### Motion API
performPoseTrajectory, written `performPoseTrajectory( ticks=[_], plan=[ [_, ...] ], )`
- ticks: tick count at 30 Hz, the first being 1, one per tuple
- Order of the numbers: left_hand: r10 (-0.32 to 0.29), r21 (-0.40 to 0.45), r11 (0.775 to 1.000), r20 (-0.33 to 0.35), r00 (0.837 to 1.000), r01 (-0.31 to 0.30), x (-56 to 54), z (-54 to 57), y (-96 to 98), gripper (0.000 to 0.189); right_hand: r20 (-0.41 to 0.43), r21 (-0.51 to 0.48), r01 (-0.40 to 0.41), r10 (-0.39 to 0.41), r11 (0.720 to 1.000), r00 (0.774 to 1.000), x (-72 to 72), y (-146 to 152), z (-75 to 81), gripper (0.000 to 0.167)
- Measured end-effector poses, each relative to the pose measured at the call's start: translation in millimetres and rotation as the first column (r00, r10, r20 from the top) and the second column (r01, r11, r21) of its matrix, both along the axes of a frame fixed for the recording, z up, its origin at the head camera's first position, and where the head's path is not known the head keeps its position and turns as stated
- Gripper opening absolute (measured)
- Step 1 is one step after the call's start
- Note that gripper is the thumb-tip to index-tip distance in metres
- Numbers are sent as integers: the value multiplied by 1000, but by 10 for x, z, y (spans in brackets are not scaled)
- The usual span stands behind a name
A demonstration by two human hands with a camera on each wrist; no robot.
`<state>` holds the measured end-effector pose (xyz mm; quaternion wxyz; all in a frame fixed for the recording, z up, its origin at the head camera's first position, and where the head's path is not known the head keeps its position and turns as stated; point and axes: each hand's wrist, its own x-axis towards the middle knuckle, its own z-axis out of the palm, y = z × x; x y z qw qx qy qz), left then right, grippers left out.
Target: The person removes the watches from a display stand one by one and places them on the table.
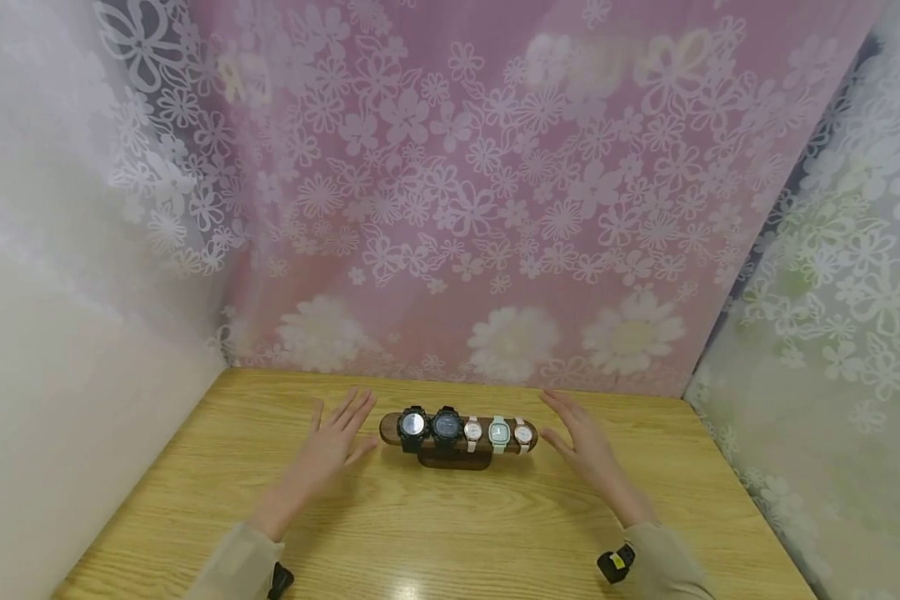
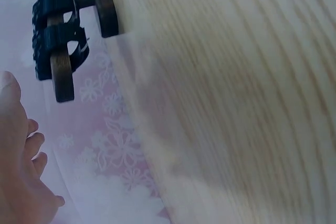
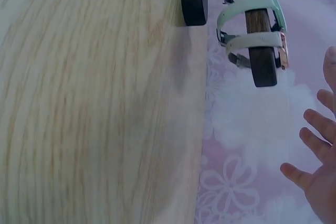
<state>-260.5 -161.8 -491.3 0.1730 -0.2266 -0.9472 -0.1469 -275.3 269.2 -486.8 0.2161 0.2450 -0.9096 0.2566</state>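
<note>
A dark wooden watch stand stands on the table, with several watches strapped along its raised bar. At the left of the bar sit two black watches, chunky and round-faced. Right of them come a small pale-strapped watch, a mint-green watch with a squarish face and a white-strapped watch. My left hand is spread just off the bar's left end, fingers extended and holding nothing. On the opposite side, my right hand is also spread with nothing in it, its thumb near the bar's right end.
The wood-grain table runs back to a pink floral curtain. A pale wall bounds the left side, and white floral fabric hangs along the right. Small black devices are worn at both wrists, one on the right wrist.
</note>
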Motion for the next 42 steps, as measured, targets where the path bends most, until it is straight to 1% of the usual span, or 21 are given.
performPoseTrajectory(
  ticks=[3, 6, 8, 10, 14, 20, 23, 26, 29, 35, 40, 42],
  plan=[
    [-17, -19, 1000, -31, 999, 16, 11, -51, 80, 74, 17, 3, -33, 33, 999, 999, -20, -76, -33, 65],
    [-28, -58, 998, -83, 996, 23, 27, -89, 139, 74, 54, 3, -61, 61, 998, 997, -24, -135, -60, 65],
    [-35, -77, 997, -101, 994, 27, 37, -112, 171, 75, 79, 2, -77, 76, 997, 994, -20, -166, -72, 65],
    [-37, -85, 996, -91, 995, 29, 49, -127, 199, 75, 97, 2, -86, 85, 996, 992, -16, -189, -87, 66],
    [-46, -69, 997, -43, 998, 43, 77, -142, 245, 75, 104, 19, -97, 95, 995, 990, -11, -217, -110, 68],
    [-62, -60, 996, -41, 997, 59, 105, -158, 266, 75, 99, 54, -135, 129, 989, 987, -20, -236, -133, 69],
    [-64, -49, 997, -21, 998, 63, 116, -159, 265, 75, 86, 84, -140, 133, 987, 987, -28, -236, -145, 68],
    [-62, -60, 996, 3, 998, 62, 123, -155, 266, 75, 64, 110, -136, 129, 985, 990, -37, -232, -153, 68],
    [-64, -63, 996, 10, 998, 64, 123, -156, 266, 76, 35, 127, -140, 137, 982, 990, -47, -227, -151, 68],
    [-70, -43, 997, -1, 998, 70, 113, -143, 267, 74, -25, 150, -145, 150, 978, 988, -64, -198, -116, 67],
    [-73, -54, 996, -18, 997, 72, 121, -120, 262, 73, -63, 151, -119, 129, 981, 990, -66, -122, -131, 66],
    [-70, -56, 996, -21, 997, 69, 125, -113, 257, 73, -91, 147, -106, 120, 984, 989, -71, -81, -140, 66]
  ],
)
